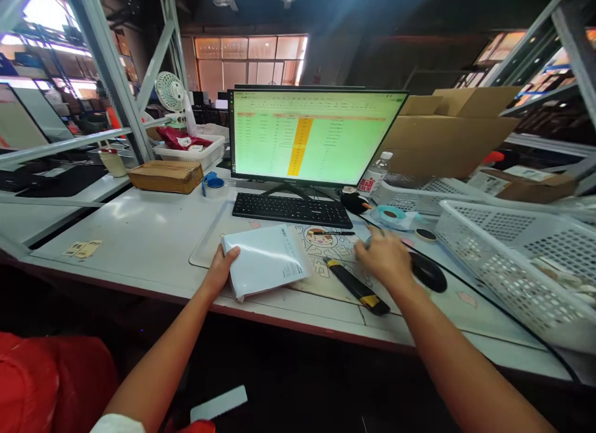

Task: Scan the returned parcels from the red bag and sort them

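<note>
My left hand (223, 268) grips the left edge of a white box (265, 259) in clear plastic film, its thumb on top. Small dark print shows near the box's right side, and the box rests at the front of a patterned desk mat (305, 284). My right hand (384, 256) is over the mat, just left of a black mouse (428, 271). Its fingers are blurred and partly hidden, so I cannot tell whether they hold anything. Between the two hands lies a black and yellow utility knife (356, 287), with a black pen (333, 233) behind it.
A keyboard (292, 209) and a lit monitor (265, 132) stand behind the box. White plastic baskets (507, 259) line the right side, near a roll of light-blue tape (391, 214) and a bottle (375, 172). A brown carton (165, 175) sits back left. The mouse cable crosses the right side.
</note>
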{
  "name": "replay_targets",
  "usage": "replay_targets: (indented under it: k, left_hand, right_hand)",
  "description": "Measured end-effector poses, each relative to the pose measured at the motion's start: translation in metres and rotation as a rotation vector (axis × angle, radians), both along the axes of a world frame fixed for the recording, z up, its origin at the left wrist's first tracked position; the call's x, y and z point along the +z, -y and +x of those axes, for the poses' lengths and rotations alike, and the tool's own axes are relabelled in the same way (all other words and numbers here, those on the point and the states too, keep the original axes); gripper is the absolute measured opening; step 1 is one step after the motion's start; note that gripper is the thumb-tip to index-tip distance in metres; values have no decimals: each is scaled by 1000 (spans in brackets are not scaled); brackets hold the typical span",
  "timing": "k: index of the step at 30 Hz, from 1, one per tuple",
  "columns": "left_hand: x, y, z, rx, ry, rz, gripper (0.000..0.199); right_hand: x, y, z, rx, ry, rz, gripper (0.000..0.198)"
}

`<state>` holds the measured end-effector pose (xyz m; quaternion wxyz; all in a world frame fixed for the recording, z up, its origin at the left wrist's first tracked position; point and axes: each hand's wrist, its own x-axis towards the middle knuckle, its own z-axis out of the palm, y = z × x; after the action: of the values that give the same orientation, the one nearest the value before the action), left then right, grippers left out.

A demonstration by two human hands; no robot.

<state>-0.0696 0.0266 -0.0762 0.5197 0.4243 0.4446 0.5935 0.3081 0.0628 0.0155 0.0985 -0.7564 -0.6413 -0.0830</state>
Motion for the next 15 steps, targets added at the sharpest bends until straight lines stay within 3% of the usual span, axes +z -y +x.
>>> replay_targets:
  k: [3, 8, 11, 15]
  left_hand:
    - [2, 0, 1, 5, -9, 5, 62]
    - [5, 2, 2, 8, 41, 2, 64]
    - [5, 1, 2, 3, 41, -1, 65]
    - [3, 0, 1, -16, -1, 2, 66]
  right_hand:
    - [2, -44, -29, 150, -79, -122, 54]
    - [-12, -104, -55, 145, -146, -198, 51]
    - [-12, -117, -61, 127, -209, -225, 43]
    - [7, -113, -65, 193, -355, -232, 44]
